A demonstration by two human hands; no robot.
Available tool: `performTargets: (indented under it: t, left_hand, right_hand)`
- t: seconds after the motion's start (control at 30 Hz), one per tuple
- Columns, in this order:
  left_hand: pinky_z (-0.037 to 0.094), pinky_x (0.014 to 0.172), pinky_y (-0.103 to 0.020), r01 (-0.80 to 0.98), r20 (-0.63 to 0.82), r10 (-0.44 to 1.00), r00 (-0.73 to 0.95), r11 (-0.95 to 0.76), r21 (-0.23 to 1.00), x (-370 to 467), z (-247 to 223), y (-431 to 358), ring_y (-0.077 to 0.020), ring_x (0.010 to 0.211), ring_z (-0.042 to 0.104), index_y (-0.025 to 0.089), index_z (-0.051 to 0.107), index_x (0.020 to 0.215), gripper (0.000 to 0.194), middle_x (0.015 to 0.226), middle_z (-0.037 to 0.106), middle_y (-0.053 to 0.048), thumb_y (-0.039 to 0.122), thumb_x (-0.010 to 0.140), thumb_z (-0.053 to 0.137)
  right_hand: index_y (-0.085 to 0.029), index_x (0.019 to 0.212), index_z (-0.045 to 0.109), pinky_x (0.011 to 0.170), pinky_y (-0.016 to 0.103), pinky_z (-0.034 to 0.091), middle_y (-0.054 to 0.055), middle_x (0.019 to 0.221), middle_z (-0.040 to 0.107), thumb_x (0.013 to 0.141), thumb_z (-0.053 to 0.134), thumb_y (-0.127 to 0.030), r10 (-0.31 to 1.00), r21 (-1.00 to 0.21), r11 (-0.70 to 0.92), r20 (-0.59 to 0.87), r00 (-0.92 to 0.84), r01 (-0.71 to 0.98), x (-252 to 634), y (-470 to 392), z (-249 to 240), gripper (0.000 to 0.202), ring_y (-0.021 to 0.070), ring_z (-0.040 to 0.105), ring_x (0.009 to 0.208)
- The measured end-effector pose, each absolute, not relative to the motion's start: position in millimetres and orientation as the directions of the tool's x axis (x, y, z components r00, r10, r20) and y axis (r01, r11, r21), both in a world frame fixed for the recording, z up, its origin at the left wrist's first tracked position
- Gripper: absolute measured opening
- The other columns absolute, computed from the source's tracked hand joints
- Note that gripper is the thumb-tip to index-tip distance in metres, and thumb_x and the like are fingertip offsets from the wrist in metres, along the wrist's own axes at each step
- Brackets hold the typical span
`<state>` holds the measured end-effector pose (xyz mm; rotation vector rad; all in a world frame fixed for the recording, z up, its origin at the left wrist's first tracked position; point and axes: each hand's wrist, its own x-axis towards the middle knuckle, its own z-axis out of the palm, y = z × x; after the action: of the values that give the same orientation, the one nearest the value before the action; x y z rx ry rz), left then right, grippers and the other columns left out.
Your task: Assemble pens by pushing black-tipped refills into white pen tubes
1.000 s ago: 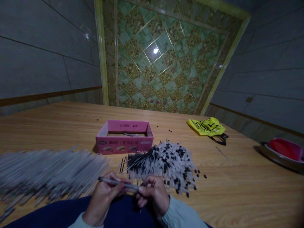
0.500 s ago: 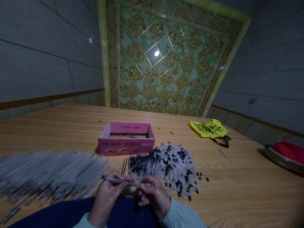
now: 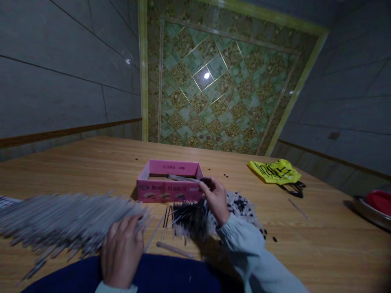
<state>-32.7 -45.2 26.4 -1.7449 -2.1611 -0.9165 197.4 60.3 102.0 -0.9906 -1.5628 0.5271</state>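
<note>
My right hand (image 3: 215, 197) is closed on the end of a slim translucent pen (image 3: 186, 179), held over the right end of an open pink box (image 3: 169, 194). My left hand (image 3: 122, 246) rests on the right edge of a wide pile of clear pen tubes (image 3: 67, 221), its fingers bent; whether they grip a tube is hidden. Between the hands a single tube (image 3: 174, 249) lies on the table. Behind my right forearm is a heap of black and white caps (image 3: 242, 207), with dark thin refills (image 3: 186, 213) at its left.
The wooden table (image 3: 330, 240) meets tiled walls. At the right back lies a yellow bag (image 3: 276, 171) with black straps. A metal tray with a red item (image 3: 378, 203) stands at the right edge. One thin stick (image 3: 299, 209) and small black bits lie about.
My right hand has moved up and forward to the box with a pen. My left hand has let go of the pen and moved left onto the tubes. The view has shifted slightly.
</note>
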Motion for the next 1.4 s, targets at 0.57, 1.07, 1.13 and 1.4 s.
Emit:
performTargets:
  t: [0.57, 1.07, 1.13, 1.4]
  left_hand:
    - [0.04, 0.073, -0.036, 0.96, 0.401, 0.873, -0.278, 0.238, 0.148, -48, 2, -41, -0.0259, 0.086, 0.058, 0.018, 0.067, 0.099, 0.035, 0.09, 0.066, -0.01, 0.012, 0.079, 0.039]
    - [0.048, 0.06, -0.025, 0.005, 0.048, 0.981, -0.188, -0.048, 0.999, -5, 7, -35, -0.0205, 0.073, 0.064, 0.018, 0.061, 0.091, 0.035, 0.078, 0.067, -0.004, 0.045, 0.07, 0.063]
    - [0.042, 0.044, -0.021, -0.089, -0.012, 0.989, -0.146, 0.0, 0.996, 1, 6, -36, -0.0152, 0.054, 0.058, 0.016, 0.061, 0.091, 0.038, 0.063, 0.062, 0.0, 0.046, 0.067, 0.066]
    - [0.035, 0.039, -0.019, -0.161, -0.107, 0.977, -0.184, 0.078, 0.984, 6, 15, -37, -0.0106, 0.046, 0.052, 0.014, 0.062, 0.083, 0.046, 0.059, 0.06, 0.001, 0.047, 0.054, 0.074]
  right_hand:
    - [-0.017, 0.083, 0.07, 0.08, 0.029, 0.037, 0.01, 0.087, 0.068, 0.082, 0.053, -0.026, 0.84, -0.43, 0.42, 0.517, -0.163, 0.799, 159, 115, 91, 0.019, 0.0213, 0.057, 0.091]
    - [-0.018, 0.077, 0.069, 0.065, 0.023, 0.039, 0.004, 0.076, 0.066, 0.074, 0.054, -0.017, 0.907, -0.517, 0.421, 0.234, -0.35, 0.745, 226, -11, 43, 0.016, 0.0163, 0.059, 0.074]
    - [-0.019, 0.076, 0.07, 0.061, 0.023, 0.037, 0.004, 0.076, 0.068, 0.071, 0.054, -0.018, 0.91, -0.447, 0.414, 0.182, -0.373, 0.793, 229, -13, 44, 0.017, 0.0167, 0.06, 0.072]
    - [-0.023, 0.07, 0.073, 0.05, 0.025, 0.03, 0.005, 0.069, 0.072, 0.063, 0.06, -0.025, 0.911, -0.143, 0.411, 0.026, -0.412, 0.9, 240, -18, 53, 0.015, 0.0209, 0.065, 0.066]
